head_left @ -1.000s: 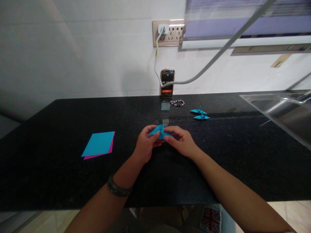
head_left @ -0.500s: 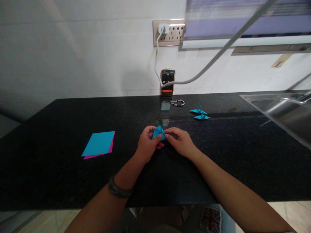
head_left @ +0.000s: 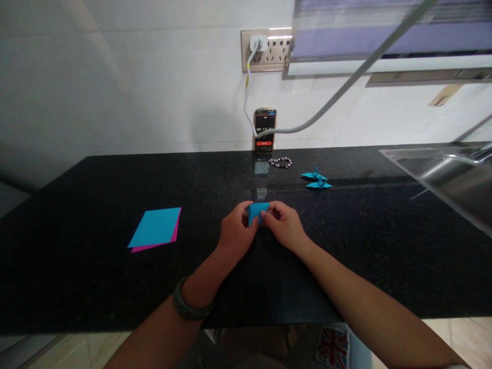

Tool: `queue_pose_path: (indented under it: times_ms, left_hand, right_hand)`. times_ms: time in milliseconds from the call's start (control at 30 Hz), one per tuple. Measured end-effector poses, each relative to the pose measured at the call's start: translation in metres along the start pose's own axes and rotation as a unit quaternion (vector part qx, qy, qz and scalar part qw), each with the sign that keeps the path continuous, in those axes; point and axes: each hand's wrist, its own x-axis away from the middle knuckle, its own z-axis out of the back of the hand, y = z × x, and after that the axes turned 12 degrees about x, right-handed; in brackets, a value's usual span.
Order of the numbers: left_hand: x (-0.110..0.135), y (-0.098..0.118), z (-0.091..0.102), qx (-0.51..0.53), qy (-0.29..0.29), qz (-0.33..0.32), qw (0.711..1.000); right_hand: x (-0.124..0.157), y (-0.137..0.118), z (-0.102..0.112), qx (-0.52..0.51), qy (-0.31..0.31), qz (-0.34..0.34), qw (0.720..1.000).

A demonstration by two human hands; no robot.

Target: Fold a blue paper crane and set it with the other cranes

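A small piece of folded blue origami paper (head_left: 257, 209) is pinched between my two hands above the dark countertop (head_left: 215, 179). My left hand (head_left: 237, 229) grips its left side, thumb in front, and the other fingers are partly hidden behind the paper. On the right side, my right hand (head_left: 285, 223) pinches it between thumb and index finger. Two blue paper cranes (head_left: 317, 180) stand farther back to the right. Left of my hands, a flat blue square sheet (head_left: 157, 226) lies on top of a pink sheet (head_left: 154, 247), whose edges show.
A phone (head_left: 265, 130) showing a running timer leans against the wall, its beaded strap (head_left: 280, 162) on the counter. A white cable (head_left: 307, 123) runs in front of it, near a wall socket (head_left: 267, 50). At right is a steel sink (head_left: 457, 177).
The blue paper has turned from a pointed diamond shape to a flatter, wider one with a level top edge. My right fingers have moved farther over it; both hands still hold it.
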Motion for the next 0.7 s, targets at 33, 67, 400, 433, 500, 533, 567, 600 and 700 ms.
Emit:
queue_pose_path:
  times_ms: [33, 67, 400, 433, 500, 533, 567, 600, 700]
  left_hand:
    - [0.0, 0.0, 0.0, -0.006, 0.0, -0.002, 1.0]
    - [0.001, 0.001, 0.0, -0.007, 0.001, -0.003, 1.0]
    - [0.001, 0.001, -0.001, 0.007, 0.015, -0.006, 1.0]
    - [0.0, 0.0, 0.0, 0.001, 0.016, -0.007, 1.0]
    - [0.0, 0.0, 0.0, -0.01, 0.018, -0.009, 1.0]
    - [-0.001, 0.0, 0.001, -0.013, 0.02, -0.009, 1.0]
    - [-0.001, 0.0, 0.001, -0.011, 0.023, -0.008, 1.0]
    - [-0.001, 0.001, 0.001, -0.005, 0.025, -0.007, 1.0]
    - [-0.001, 0.002, 0.001, 0.02, 0.026, 0.003, 0.999]
  right_hand:
    - [0.0, 0.0, 0.0, -0.007, 0.001, -0.009, 1.0]
    - [0.0, 0.0, 0.0, -0.012, 0.001, -0.018, 1.0]
    - [0.0, -0.008, 0.001, -0.081, -0.019, -0.046, 0.995]
    - [0.0, -0.009, 0.002, -0.094, -0.027, -0.04, 0.994]
    - [0.001, -0.011, 0.002, -0.122, -0.038, -0.032, 0.991]
    - [0.001, -0.011, 0.002, -0.134, -0.042, -0.032, 0.99]
    - [0.0, -0.011, 0.002, -0.143, -0.044, -0.034, 0.988]
    - [0.0, -0.011, 0.002, -0.15, -0.046, -0.038, 0.987]
    - [-0.001, -0.009, 0.002, -0.167, -0.051, -0.054, 0.983]
